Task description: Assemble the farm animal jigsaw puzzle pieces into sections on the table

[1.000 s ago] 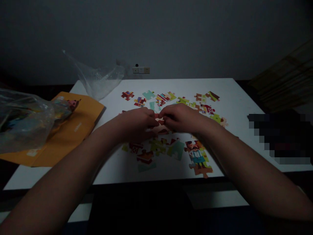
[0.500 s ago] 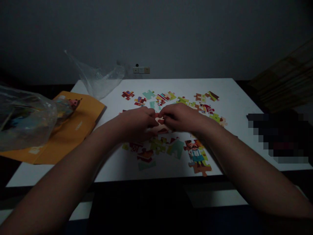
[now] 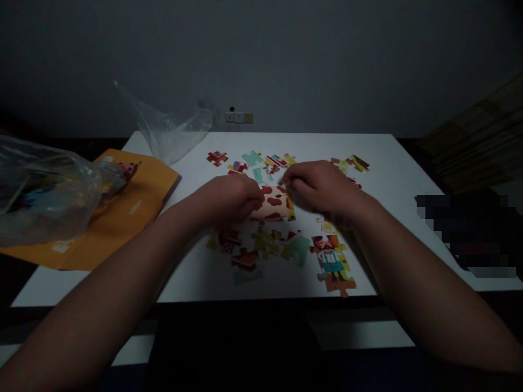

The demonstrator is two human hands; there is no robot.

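At the left of the white table [image 3: 36,291], a filled plastic bag [image 3: 49,207] is laid on an orange envelope [image 3: 134,218]; the contents of the bag are blurred by the film. Behind the envelope, toward the far edge, a clear plastic bag [image 3: 175,139] is stood crumpled, with one corner pointed upward. To its right, a brown puzzle piece [image 3: 216,158] and a light teal piece [image 3: 252,158] are placed in the far row. On the near side, a barn piece [image 3: 229,242] is positioned.

The left hand [image 3: 235,198] is set with fingers curled at the left end of the spotted section [image 3: 278,204]; whether the section is pinched cannot be determined. Wall sockets [image 3: 239,117] are mounted beyond the table. The spotted section is located flat at mid-table, between the two hands, with loose pieces spread around it.

The right hand [image 3: 312,185] is held with bent fingers at the upper right corner of that section; its grasp is concealed. Nearer the front edge, a figure section [image 3: 333,264] is laid with a blue apron shown. Farther back, a green-and-brown piece [image 3: 358,162] is seen. At the far right, a dark item [image 3: 469,234] is obscured by pixelation.
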